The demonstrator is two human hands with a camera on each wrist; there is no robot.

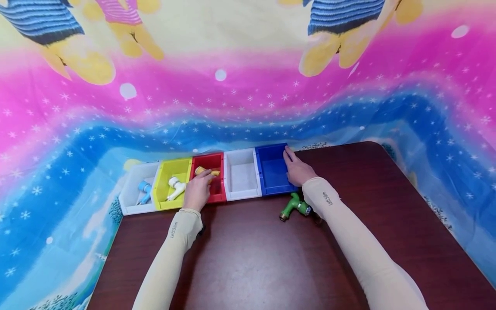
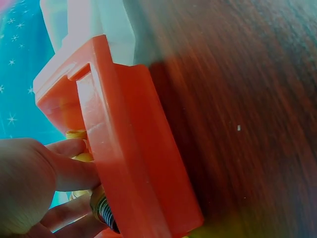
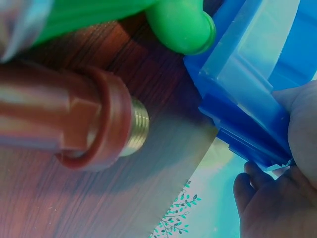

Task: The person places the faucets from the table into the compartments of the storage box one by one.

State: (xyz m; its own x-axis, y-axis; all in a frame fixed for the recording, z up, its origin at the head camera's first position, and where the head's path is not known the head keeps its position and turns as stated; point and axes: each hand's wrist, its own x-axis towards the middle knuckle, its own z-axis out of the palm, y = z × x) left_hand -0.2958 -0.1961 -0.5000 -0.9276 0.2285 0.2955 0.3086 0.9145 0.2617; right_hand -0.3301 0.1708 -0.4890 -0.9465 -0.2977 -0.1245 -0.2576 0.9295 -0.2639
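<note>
Curling round a yellow plastic faucet (image 1: pixel 200 169) with a ridged, threaded end, my left hand (image 1: pixel 196 189) has its fingers clamped on it, inside the red rectangular plastic bin (image 1: pixel 217 195). Right of that red bin, past a white bin (image 1: pixel 242 174), my right hand (image 1: pixel 299 170) pinches the blue plastic bin (image 1: pixel 274 174) by its wall, thumb inside.

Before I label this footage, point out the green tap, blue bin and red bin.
Green tap (image 1: pixel 293 205): head view, middle of its body.
Blue bin (image 1: pixel 276 173): head view, bare interior.
Red bin (image 2: pixel 151 144): left wrist view, outer wall.
</note>
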